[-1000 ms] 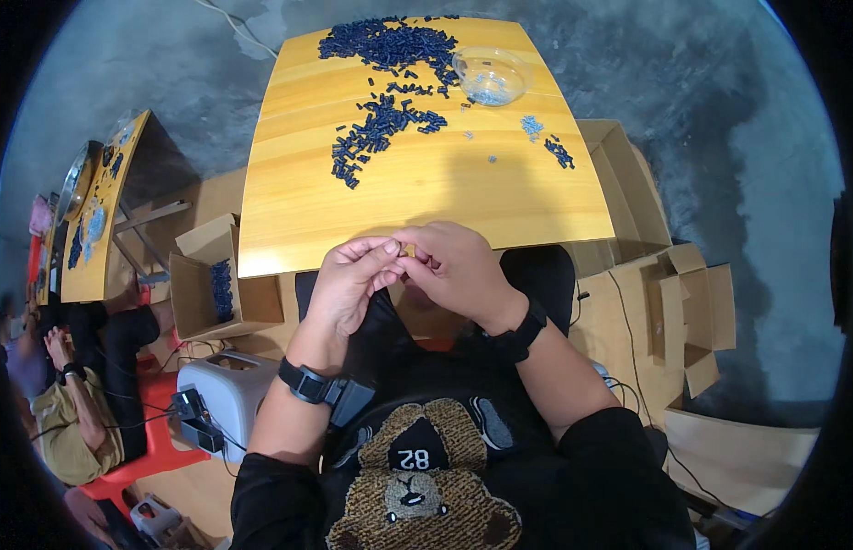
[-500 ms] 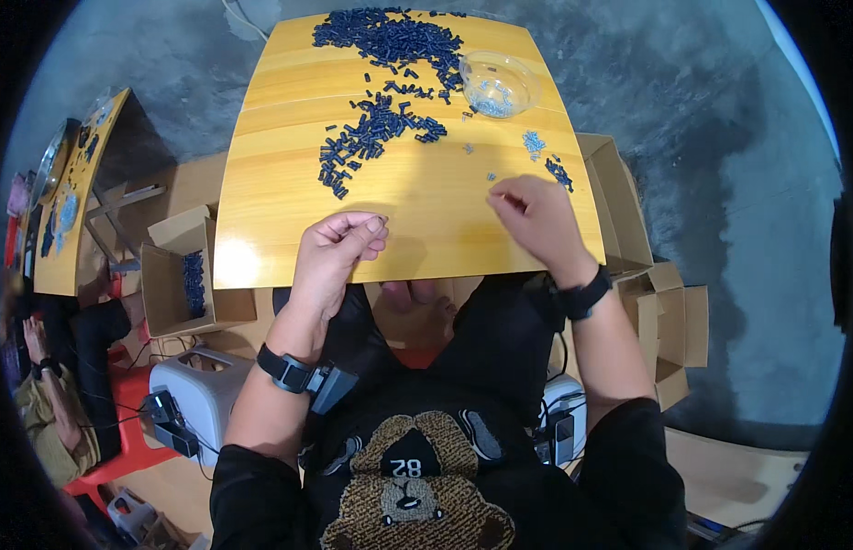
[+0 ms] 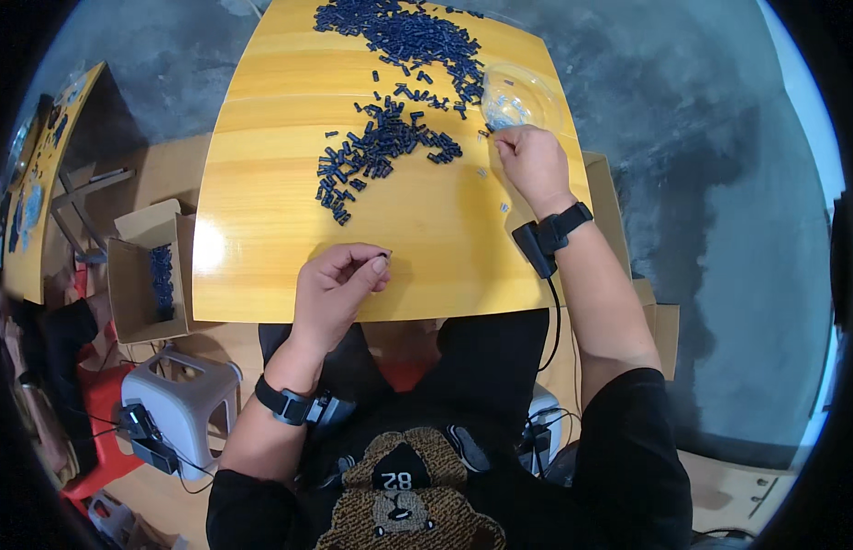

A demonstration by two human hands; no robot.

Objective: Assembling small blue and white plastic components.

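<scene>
One yellow wooden table (image 3: 261, 229) carries a great many small dark blue pieces (image 3: 390, 137), too many to count, in two loose heaps: one at the far edge, one nearer the middle. A single clear round bowl (image 3: 521, 94) stands at the far right of the table. The right hand (image 3: 532, 160) rests just beside the bowl's near rim, its fingers drawn together on the tabletop; whether they hold anything cannot be told. The left hand (image 3: 337, 286) sits at the near edge, thumb and forefinger pinching one small dark piece (image 3: 383, 254). To the left, below the table, one open brown cardboard box (image 3: 138, 284) holds more blue pieces. A grey plastic stool (image 3: 183, 403) stands beside it.
</scene>
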